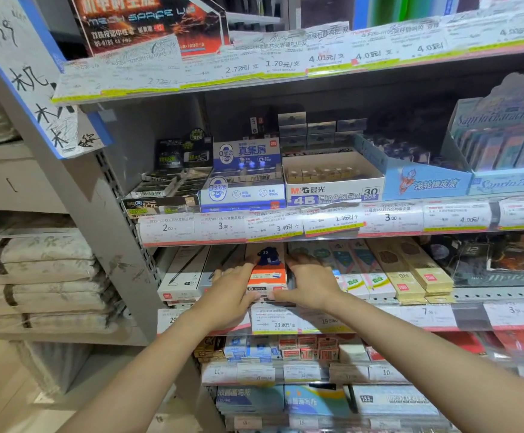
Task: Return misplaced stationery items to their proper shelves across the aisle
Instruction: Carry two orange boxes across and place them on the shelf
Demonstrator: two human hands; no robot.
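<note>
— Where is the item?
— A flat orange and white cardboard box with a blue cartoon figure (267,270) lies on the third shelf (501,294), between white pen boxes (185,273) and pencil packs (357,270).
— And the hands?
— The left hand (232,292) and right hand (312,284) press its two sides, fingers extended.

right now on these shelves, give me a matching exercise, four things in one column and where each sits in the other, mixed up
Things
1. orange box
2. M&G eraser box
3. left hand
4. light blue display box

Places
A. middle shelf, just right of the M&G eraser box
B. against the left side of the orange box
C. middle shelf, just right of the blue and white boxes
D. between both hands, on the shelf below the erasers

Pairs: 1-D, 2-C, 3-B, 4-A. The right hand presses the orange box's other side.
</note>
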